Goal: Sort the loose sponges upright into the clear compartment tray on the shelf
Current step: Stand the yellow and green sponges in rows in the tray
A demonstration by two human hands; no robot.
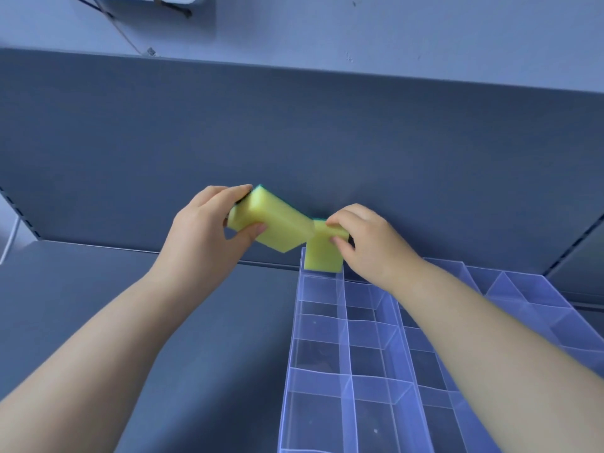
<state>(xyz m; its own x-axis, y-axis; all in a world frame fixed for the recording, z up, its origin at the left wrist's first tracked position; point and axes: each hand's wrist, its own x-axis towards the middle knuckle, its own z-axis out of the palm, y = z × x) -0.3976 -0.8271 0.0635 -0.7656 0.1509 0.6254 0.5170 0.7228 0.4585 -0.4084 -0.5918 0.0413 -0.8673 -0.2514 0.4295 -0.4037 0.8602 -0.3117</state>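
Observation:
My left hand (202, 230) grips a yellow sponge with a green scouring side (277, 220), held tilted in the air above the shelf, left of the tray. My right hand (366, 243) pinches the top of a second yellow sponge (322, 256), which stands upright in the far left compartment of the clear compartment tray (343, 322). The two sponges touch at one corner. The other tray compartments that show hold no sponges.
The tray sits on a dark blue-grey shelf (196, 305), against the shelf's back panel (294, 132). A pale wall with a cable and a mounted fixture (157, 1) rises above the panel. Slotted shelf uprights stand at both sides.

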